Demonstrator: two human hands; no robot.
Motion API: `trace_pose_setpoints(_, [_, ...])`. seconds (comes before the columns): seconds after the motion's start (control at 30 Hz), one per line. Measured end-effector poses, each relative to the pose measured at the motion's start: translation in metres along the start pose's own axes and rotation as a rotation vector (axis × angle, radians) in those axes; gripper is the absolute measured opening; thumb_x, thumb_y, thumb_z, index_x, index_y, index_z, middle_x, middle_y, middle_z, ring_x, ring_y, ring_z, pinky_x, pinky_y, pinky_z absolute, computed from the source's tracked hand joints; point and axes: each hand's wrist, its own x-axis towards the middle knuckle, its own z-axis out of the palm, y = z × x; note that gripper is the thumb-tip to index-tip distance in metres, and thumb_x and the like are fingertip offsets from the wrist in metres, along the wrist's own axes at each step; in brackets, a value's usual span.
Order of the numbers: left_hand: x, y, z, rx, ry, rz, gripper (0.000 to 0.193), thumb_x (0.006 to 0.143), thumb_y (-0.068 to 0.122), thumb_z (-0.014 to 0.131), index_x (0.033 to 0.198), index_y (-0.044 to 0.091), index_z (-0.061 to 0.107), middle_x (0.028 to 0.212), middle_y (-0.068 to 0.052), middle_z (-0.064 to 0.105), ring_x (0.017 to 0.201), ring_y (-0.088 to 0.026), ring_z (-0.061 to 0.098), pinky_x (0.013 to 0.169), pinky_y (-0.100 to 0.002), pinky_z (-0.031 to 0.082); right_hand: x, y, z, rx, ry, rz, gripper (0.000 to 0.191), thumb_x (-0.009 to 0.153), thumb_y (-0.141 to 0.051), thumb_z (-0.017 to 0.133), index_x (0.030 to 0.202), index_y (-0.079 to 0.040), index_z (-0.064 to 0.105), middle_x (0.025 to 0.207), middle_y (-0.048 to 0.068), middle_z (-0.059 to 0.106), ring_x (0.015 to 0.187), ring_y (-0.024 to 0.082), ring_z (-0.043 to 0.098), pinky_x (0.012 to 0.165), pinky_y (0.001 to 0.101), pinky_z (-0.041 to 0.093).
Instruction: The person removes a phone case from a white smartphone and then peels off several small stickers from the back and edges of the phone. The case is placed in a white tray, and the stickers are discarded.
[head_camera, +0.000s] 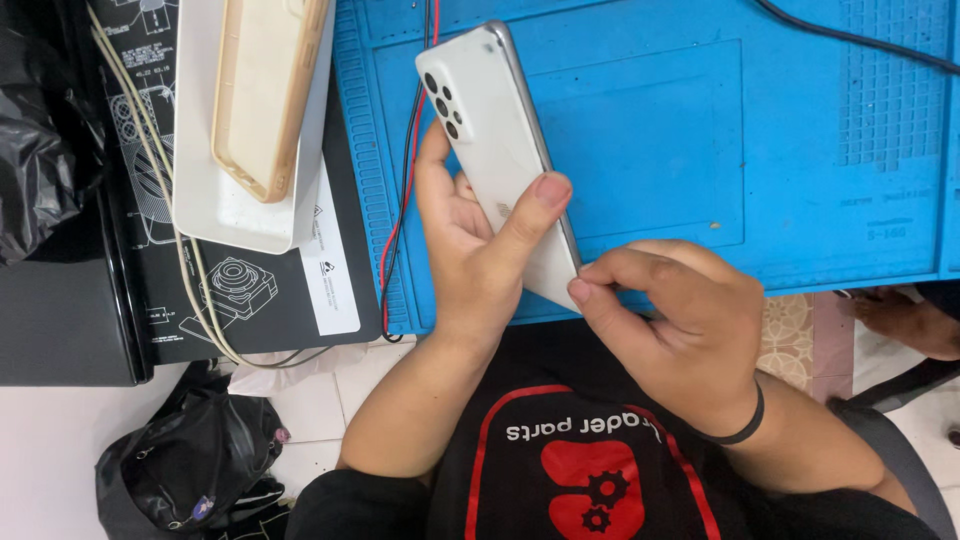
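Note:
A white smartphone with several rear camera lenses is held back side up over the near edge of a blue work mat. My left hand grips its lower half, thumb across the back and fingers behind. My right hand pinches the phone's bottom right corner between thumb and forefinger; a dark band circles that wrist. Whether the right fingers also hold something small is hidden.
A white tray at the left carries a tan phone case, resting on a black printed mat. Red and black wires run along the blue mat's left edge. A black bag lies on the tiled floor.

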Motion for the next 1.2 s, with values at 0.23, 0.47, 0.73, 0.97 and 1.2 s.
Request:
trace_pose_setpoints(0.23, [-0.005,0.001,0.004,0.026,-0.003,0.050,0.082,0.098,0.003,0.076,0.158,-0.002,0.022,0.113,-0.015,0.063,0.097,-0.015,0.066,0.088,-0.027,0.058,-0.012,0.003,0.004,0.001,-0.003,0.003,0.018,0.089,-0.005,0.083,0.099,-0.005,0.068,0.095,0.007,0.070,0.084,0.020,0.070,0.072,0.0288,0.053])
trace_pose_setpoints(0.47, [-0.009,0.002,0.007,0.071,-0.015,0.078,0.077,0.098,0.003,0.077,0.154,-0.002,0.023,0.116,-0.016,0.064,0.101,-0.016,0.068,0.090,-0.028,0.059,-0.016,0.007,0.002,0.029,0.021,-0.100,0.020,0.094,-0.004,0.080,0.106,-0.005,0.064,0.100,0.009,0.070,0.088,0.021,0.070,0.075,0.0297,0.055])
trace_pose_setpoints(0.73, [-0.009,0.006,0.008,0.068,0.020,0.115,0.073,0.097,-0.003,0.078,0.148,-0.003,0.027,0.114,-0.016,0.066,0.100,-0.017,0.070,0.089,-0.028,0.060,-0.018,0.006,0.004,-0.066,0.029,-0.054,0.016,0.093,-0.003,0.081,0.103,-0.006,0.068,0.100,0.009,0.071,0.089,0.022,0.069,0.072,0.0293,0.053])
trace_pose_setpoints(0.97, [-0.017,0.011,0.017,0.108,0.064,0.094,0.081,0.093,-0.001,0.080,0.152,-0.003,0.025,0.118,-0.018,0.067,0.104,-0.019,0.072,0.092,-0.032,0.062,-0.026,0.014,0.003,-0.041,0.021,-0.089,0.020,0.094,0.000,0.078,0.106,-0.003,0.062,0.104,0.009,0.070,0.092,0.022,0.069,0.079,0.0317,0.053])
trace_pose_setpoints(1.2, [-0.016,0.008,0.015,0.114,0.091,0.080,0.082,0.093,0.002,0.080,0.152,-0.004,0.023,0.117,-0.018,0.066,0.103,-0.019,0.071,0.092,-0.031,0.061,-0.013,0.008,-0.011,-0.178,-0.008,-0.314,0.031,0.093,0.005,0.077,0.116,-0.001,0.056,0.107,0.011,0.072,0.088,0.025,0.072,0.075,0.0337,0.056])
